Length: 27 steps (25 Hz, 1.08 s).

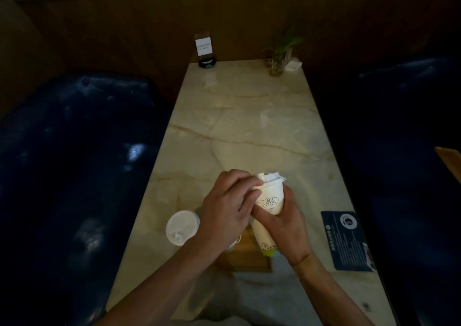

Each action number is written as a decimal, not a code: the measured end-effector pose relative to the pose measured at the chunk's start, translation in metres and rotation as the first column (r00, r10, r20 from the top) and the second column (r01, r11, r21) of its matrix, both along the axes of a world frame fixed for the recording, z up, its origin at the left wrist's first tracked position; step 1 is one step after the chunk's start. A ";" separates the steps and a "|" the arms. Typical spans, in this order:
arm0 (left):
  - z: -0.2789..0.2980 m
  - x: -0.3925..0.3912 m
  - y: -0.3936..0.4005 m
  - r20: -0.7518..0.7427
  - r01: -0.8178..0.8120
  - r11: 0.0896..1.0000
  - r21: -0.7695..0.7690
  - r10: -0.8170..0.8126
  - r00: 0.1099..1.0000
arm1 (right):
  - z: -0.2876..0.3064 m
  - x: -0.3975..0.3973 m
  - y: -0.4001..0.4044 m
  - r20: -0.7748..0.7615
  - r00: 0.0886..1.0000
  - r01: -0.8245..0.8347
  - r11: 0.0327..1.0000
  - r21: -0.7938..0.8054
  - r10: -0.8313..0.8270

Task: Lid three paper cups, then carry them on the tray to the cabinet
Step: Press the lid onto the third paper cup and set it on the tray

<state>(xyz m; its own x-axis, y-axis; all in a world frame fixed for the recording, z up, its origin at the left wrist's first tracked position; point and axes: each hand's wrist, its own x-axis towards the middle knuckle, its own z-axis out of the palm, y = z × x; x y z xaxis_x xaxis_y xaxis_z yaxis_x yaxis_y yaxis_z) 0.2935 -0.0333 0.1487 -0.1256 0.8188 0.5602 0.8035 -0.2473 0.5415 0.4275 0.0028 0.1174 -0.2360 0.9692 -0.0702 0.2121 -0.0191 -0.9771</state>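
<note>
White paper cup (270, 198) sits in my grip, its long axis tilted, the lid (270, 178) pointing away and the base toward me. My right hand (282, 223) wraps its lower body; my left hand (228, 211) pinches the lid's rim. Below my wrists lies the wooden tray (245, 256); left of it stands a lidded cup (182, 227). Beyond my knuckles the marble table (249, 126) runs open.
</note>
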 end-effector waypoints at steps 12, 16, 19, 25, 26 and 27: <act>0.024 -0.013 0.007 0.123 0.103 0.994 0.040 -0.107 0.987 | 0.020 0.006 0.008 -0.164 0.986 -0.022 1.000 -0.002 0.021; 0.023 -0.018 0.006 0.164 0.137 0.990 0.042 -0.142 0.976 | 0.024 0.012 0.012 -0.226 0.969 -0.115 0.991 -0.073 0.096; 0.015 -0.019 0.006 0.131 0.123 0.992 0.042 -0.128 0.983 | 0.016 0.011 0.014 -0.288 0.949 -0.176 0.974 -0.143 0.129; 0.003 -0.022 0.012 0.043 0.069 0.997 0.019 -0.070 0.997 | -0.001 0.000 0.024 -0.201 0.971 -0.165 0.966 -0.197 0.125; 0.003 -0.022 0.014 0.018 0.061 0.998 0.017 -0.061 0.998 | -0.002 -0.002 0.024 -0.194 0.975 -0.145 0.974 -0.177 0.110; 0.003 -0.020 0.016 -0.012 0.052 0.999 0.016 -0.052 0.999 | -0.003 -0.004 0.024 -0.184 0.979 -0.118 0.981 -0.154 0.089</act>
